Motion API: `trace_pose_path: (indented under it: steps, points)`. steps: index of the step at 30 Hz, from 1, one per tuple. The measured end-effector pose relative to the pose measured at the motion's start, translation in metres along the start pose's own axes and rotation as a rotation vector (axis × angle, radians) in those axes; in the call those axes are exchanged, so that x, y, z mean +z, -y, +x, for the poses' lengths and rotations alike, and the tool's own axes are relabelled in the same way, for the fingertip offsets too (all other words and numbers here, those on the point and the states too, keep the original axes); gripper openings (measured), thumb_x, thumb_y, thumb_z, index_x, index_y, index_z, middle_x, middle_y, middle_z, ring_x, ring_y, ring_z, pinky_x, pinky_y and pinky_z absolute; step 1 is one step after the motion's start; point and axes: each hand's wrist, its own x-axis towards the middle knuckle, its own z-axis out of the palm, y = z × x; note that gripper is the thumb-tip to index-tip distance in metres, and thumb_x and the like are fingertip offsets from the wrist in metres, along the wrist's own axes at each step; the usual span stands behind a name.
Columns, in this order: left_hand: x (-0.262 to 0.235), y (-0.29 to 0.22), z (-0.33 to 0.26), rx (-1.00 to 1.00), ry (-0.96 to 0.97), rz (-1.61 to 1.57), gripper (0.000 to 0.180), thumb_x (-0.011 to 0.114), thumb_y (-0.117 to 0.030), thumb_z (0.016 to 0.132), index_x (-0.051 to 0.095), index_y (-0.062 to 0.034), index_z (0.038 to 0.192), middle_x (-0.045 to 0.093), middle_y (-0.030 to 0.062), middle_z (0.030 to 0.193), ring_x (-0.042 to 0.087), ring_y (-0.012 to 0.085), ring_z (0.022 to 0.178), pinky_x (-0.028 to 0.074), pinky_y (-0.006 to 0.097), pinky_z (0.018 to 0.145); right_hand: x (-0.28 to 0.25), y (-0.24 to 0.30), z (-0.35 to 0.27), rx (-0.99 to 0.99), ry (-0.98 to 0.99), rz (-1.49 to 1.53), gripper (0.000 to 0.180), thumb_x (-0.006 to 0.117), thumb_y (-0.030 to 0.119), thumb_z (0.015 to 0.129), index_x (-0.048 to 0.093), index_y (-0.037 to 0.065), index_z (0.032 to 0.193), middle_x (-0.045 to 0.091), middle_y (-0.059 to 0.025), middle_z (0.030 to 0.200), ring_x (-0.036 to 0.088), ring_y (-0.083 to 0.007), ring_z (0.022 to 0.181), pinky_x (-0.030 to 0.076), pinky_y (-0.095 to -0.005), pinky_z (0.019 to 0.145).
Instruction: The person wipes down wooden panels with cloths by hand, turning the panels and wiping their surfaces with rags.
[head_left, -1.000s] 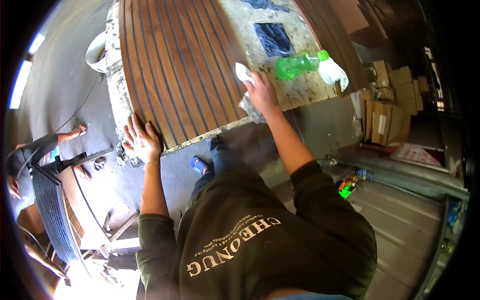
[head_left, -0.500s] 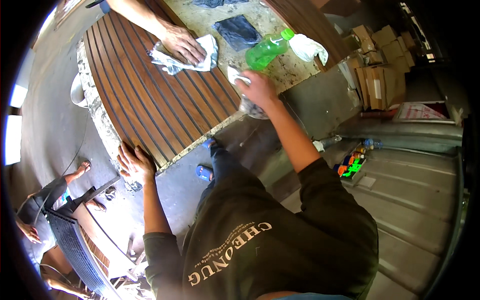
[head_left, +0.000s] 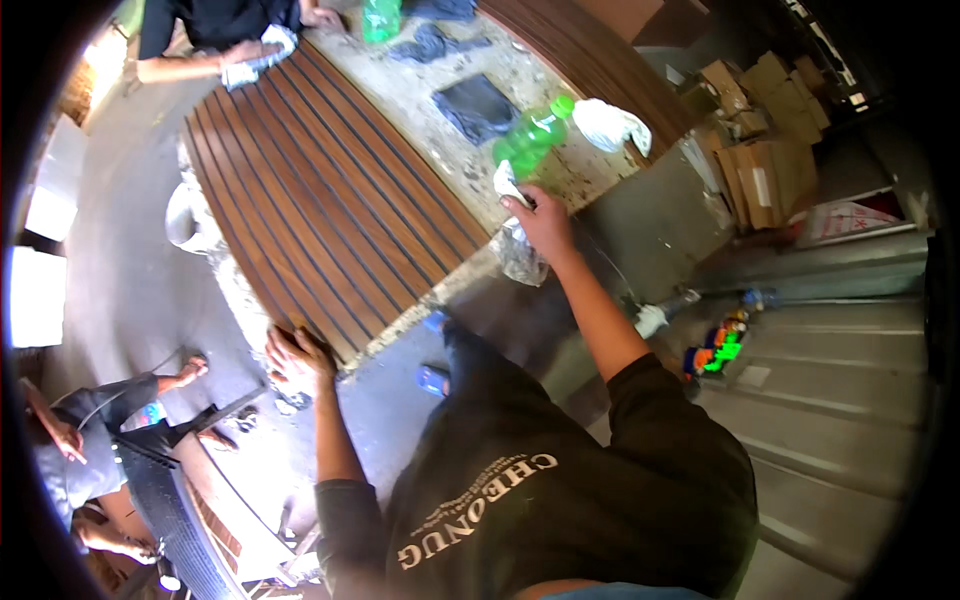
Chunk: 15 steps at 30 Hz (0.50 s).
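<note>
Since the earlier frame the co-worker's hand with its white rag has shifted from the middle of the slatted wooden panel (head_left: 330,200) to its far end, and the green bottle now lies just beyond the right hand. The panel lies flat on the speckled worktable (head_left: 450,95). The left hand (head_left: 295,355) presses, fingers spread, on the panel's near corner. The right hand (head_left: 545,222) is closed on a small white cloth (head_left: 505,180) at the table's near edge, just right of the panel. The green plastic bottle (head_left: 528,140) lies tilted near that cloth; its fill level cannot be read. Beside its cap sits a white bag (head_left: 612,122). Cardboard boxes (head_left: 765,175) stand at right.
</note>
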Motion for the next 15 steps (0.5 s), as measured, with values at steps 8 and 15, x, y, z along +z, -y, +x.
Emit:
trace_pose_path:
  steps: [8,15]
  points:
    - [-0.016,-0.012,-0.039,-0.159,0.048,-0.052,0.043,0.047,-0.036,0.087,0.052,-0.01,0.122,0.045,0.0077,0.13,0.032,0.0281,0.129,0.016,0.056,0.106,0.116,-0.015,-0.032,-0.155,-0.191,-0.283,0.05,0.063,0.032,0.08,0.053,0.004,0.121,0.052,-0.0205,0.121,0.043,-0.0392,0.117,0.032,-0.0489,0.101]
    - [-0.016,0.016,-0.048,-0.202,-0.193,-0.068,0.023,0.057,-0.027,0.081,0.063,-0.0129,0.098,0.056,0.006,0.11,0.045,0.0267,0.113,0.027,0.049,0.098,0.115,-0.015,-0.07,-0.173,-0.078,-0.291,0.047,0.07,0.025,0.07,0.055,0.007,0.11,0.054,-0.0179,0.106,0.051,-0.0366,0.101,0.042,-0.0461,0.086]
